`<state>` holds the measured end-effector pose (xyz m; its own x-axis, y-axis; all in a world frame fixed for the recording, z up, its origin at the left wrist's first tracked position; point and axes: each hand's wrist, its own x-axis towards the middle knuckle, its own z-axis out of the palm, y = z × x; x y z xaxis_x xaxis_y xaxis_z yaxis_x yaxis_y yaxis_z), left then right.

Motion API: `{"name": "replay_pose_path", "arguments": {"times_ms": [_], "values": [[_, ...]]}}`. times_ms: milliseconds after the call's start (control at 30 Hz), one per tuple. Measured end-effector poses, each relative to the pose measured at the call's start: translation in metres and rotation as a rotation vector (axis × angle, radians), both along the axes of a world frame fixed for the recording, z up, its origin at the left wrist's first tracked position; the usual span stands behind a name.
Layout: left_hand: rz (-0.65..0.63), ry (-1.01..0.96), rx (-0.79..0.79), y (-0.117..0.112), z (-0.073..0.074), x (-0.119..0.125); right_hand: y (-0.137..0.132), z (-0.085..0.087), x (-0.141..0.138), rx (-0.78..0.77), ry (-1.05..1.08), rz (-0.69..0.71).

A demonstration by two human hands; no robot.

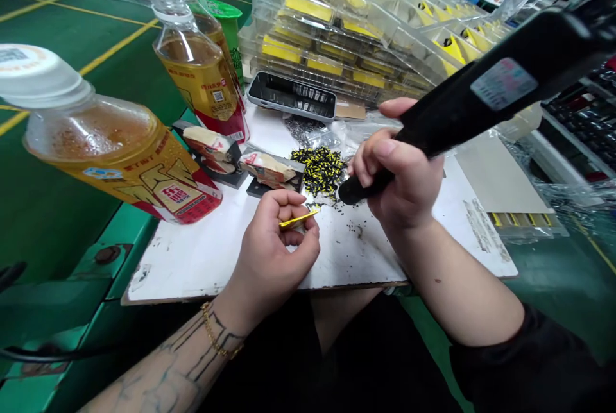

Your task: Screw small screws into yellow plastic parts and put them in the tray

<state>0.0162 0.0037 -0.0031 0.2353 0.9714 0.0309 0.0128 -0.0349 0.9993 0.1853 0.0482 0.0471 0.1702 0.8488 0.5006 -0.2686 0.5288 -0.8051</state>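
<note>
left hand (276, 243) pinches yellow strip (298, 220) over white board (192, 259). right hand (404, 176) grips black tool (481, 92), tip low over board. big bit pile (320, 169) on board: lots left, likely.

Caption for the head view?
Left hand pinches a yellow strip; right hand grips a black tool above a white board.

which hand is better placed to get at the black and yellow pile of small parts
Probably right. The right hand grips the black power tool, whose tip sits at the edge of the pile of small parts. The left hand is nearer the body, busy pinching a yellow strip.
</note>
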Motion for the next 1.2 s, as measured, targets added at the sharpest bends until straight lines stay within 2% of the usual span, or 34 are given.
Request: {"name": "replay_pose_path", "arguments": {"times_ms": [133,300,500,767,933,1100,1200], "values": [[-0.005,0.050,0.043,-0.001,-0.004,0.000,-0.008,0.019,0.004,-0.020,0.066,0.116],[-0.092,0.127,0.029,-0.001,-0.001,-0.002,-0.018,0.033,0.006,-0.013,0.099,0.299],[-0.161,0.137,0.053,-0.001,0.001,-0.004,-0.031,0.046,0.002,-0.210,0.049,0.322],[-0.173,0.156,0.099,-0.001,0.000,-0.004,-0.033,0.044,0.003,-0.201,0.000,0.344],[-0.154,0.144,0.099,-0.001,0.002,-0.003,-0.033,0.040,0.000,-0.134,0.042,0.323],[-0.139,0.143,0.076,-0.001,0.004,-0.003,-0.035,0.043,-0.002,-0.203,-0.002,0.309],[-0.115,0.134,0.077,-0.002,0.004,-0.002,-0.037,0.042,-0.002,-0.177,0.005,0.296]]}}
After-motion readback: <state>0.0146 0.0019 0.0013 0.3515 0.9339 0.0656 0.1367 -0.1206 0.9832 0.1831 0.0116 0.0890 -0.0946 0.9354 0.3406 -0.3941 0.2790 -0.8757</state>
